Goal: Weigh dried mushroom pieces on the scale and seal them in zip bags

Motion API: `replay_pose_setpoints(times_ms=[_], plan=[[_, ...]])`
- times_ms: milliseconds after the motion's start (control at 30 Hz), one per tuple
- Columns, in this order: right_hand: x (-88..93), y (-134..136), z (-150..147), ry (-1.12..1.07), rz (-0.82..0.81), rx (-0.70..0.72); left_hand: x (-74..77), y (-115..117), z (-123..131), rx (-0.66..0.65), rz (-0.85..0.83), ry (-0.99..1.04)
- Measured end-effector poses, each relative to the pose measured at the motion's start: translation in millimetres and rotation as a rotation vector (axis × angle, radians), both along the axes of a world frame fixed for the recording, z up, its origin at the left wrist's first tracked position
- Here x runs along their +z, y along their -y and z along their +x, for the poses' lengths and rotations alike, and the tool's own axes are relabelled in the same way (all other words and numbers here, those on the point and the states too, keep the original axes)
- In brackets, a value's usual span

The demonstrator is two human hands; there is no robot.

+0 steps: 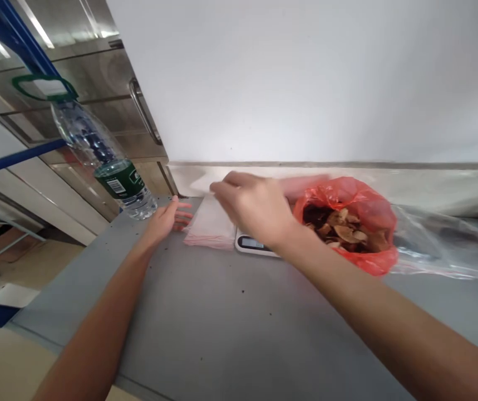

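My right hand [255, 206] is closed, its fingertips pinching the edge of a thin translucent plastic bag [203, 182], slightly blurred. Below it lies a stack of clear zip bags [211, 225] with pinkish edges. My left hand [167, 218] rests beside the stack's left side, fingers spread and holding nothing. A white digital scale [257, 249] with a small display sits right of the stack, partly hidden under my right hand. Past my right wrist, an open red plastic bag [372, 206] holds dried brown slices [347, 231].
A water bottle [116, 178] hangs by a green loop from a blue frame [34, 55] at the left. A white wall [305, 83] backs the grey table [222, 334]. Clear plastic bags [443, 245] with dark contents lie at the right.
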State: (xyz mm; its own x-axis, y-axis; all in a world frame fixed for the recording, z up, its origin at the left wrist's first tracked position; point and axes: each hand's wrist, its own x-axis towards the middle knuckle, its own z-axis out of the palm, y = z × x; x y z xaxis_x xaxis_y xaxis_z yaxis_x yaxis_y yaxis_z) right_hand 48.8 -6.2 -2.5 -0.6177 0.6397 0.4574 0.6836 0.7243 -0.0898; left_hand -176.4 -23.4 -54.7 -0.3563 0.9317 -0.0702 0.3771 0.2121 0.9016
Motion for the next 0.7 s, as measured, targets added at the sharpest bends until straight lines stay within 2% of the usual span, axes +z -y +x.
replay_pose_setpoints(times_ms=[100, 233, 300, 433, 533, 600, 700], plan=[[-17.1, 6.4, -33.7, 0.265, -0.078, 0.164, -2.3, -1.1, -3.5, -0.030, 0.016, 0.055], [-39.8, 12.0, -47.8, 0.381, -0.221, 0.230, -5.8, -2.7, -6.1, -0.057, 0.010, 0.025], [-46.6, 12.6, -46.1, 0.383, -0.278, 0.235, -8.8, -3.3, -7.5, -0.113, 0.020, -0.081], [-51.5, 11.7, -37.1, 0.355, -0.394, 0.239, -16.1, -3.8, -12.1, -0.310, 0.071, -0.405], [-51.7, 11.1, -29.0, 0.328, -0.446, 0.264, -20.2, -6.9, -15.3, -0.382, 0.158, -0.650], [-51.9, 11.3, -23.5, 0.320, -0.455, 0.287, -20.8, -12.0, -14.6, -0.439, 0.239, -0.786], [-53.5, 13.7, -13.9, 0.291, -0.407, 0.329, -18.3, -22.8, -7.6, -0.550, 0.320, -0.873]])
